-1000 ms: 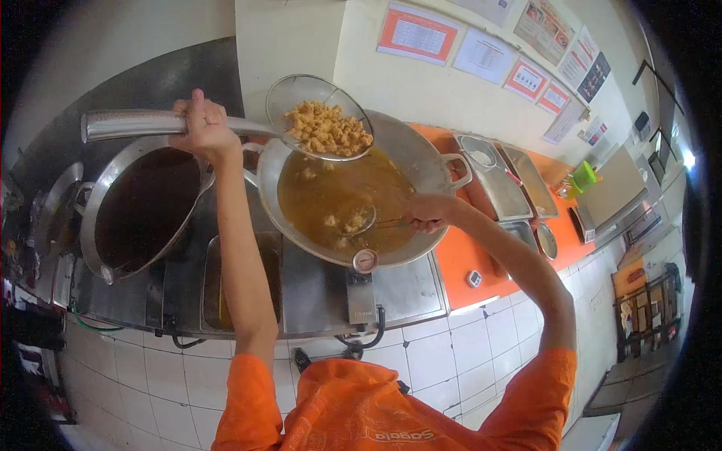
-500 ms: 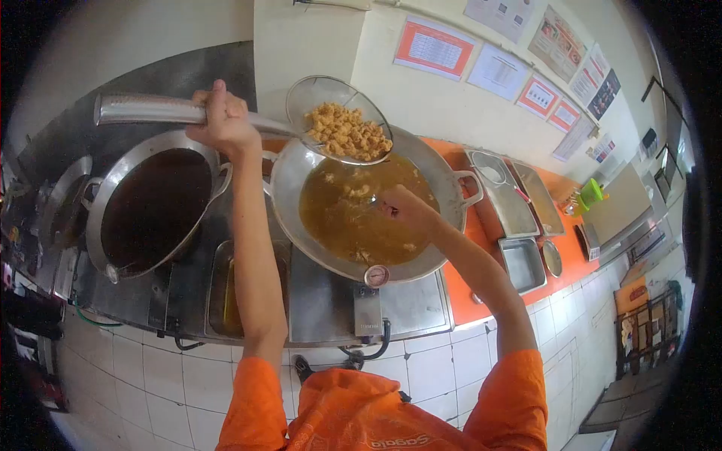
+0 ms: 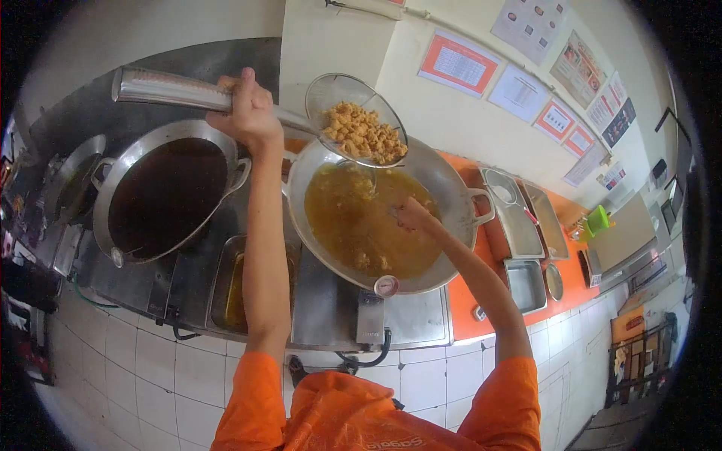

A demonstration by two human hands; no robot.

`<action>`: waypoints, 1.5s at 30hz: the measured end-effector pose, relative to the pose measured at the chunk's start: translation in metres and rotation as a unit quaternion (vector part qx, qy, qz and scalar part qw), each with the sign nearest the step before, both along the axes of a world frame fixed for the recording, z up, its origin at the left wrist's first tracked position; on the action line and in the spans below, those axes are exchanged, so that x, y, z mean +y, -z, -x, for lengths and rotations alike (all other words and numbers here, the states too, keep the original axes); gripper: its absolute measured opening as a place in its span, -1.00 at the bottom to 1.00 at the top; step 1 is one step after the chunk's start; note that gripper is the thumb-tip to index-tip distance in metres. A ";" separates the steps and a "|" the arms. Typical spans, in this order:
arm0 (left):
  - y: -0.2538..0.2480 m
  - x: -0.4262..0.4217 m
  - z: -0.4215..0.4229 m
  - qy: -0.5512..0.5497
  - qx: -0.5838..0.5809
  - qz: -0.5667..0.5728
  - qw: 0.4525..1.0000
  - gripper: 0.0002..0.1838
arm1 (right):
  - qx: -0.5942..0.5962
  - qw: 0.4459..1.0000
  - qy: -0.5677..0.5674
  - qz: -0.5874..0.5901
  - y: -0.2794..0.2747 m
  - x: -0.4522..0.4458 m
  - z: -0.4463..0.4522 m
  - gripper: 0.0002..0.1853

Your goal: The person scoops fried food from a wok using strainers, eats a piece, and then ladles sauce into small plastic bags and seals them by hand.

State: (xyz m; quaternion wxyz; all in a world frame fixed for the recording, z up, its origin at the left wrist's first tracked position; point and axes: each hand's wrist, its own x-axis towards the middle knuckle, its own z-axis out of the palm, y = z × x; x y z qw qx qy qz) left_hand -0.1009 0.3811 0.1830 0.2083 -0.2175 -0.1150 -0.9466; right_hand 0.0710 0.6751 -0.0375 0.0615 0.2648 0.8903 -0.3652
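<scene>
The head view shows me, from my remote seat, the left hand (image 3: 252, 116) with its fingers clamped on the handle of a big strainer (image 3: 329, 92). The strainer is raised, and its bowl stands over the far side of a wide pan (image 3: 457, 210). In the bowl lie many golden fried pieces (image 3: 363, 134).

The pan is at the right end of the steel tabletop (image 3: 323, 319), close to the orange tabletop (image 3: 470, 327). It contains yellow-brown oil (image 3: 338, 225), where some pale pieces float. The right hand (image 3: 412, 216) is low over this oil, its fingers closed on the thin handle of a small skimmer (image 3: 367, 188), which I see only partly. A round thermometer (image 3: 386, 286) sits at the pan's near rim.

Toward the left end I find another pan (image 3: 104, 214) with dark liquid, and along the near edge, between both pans, a rectangular container (image 3: 223, 284).
</scene>
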 end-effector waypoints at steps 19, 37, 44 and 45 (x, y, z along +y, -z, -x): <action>0.030 -0.018 -0.006 -0.026 0.007 0.039 0.999 -0.64 | -0.049 0.948 0.138 0.282 -0.078 0.003 -0.126 -0.87; 0.076 -0.012 -0.050 -0.013 -0.042 0.086 0.995 -0.66 | 0.011 0.816 -0.033 -0.577 -0.099 -0.053 -0.071 -0.51; 0.082 -0.012 -0.057 0.022 -0.048 0.074 0.996 -0.66 | 0.000 0.744 -0.059 -0.666 -0.076 -0.075 -0.082 -0.33; 0.084 -0.014 -0.057 0.028 -0.051 0.073 0.996 -0.67 | -0.006 0.744 -0.053 -0.666 -0.079 -0.075 -0.087 -0.32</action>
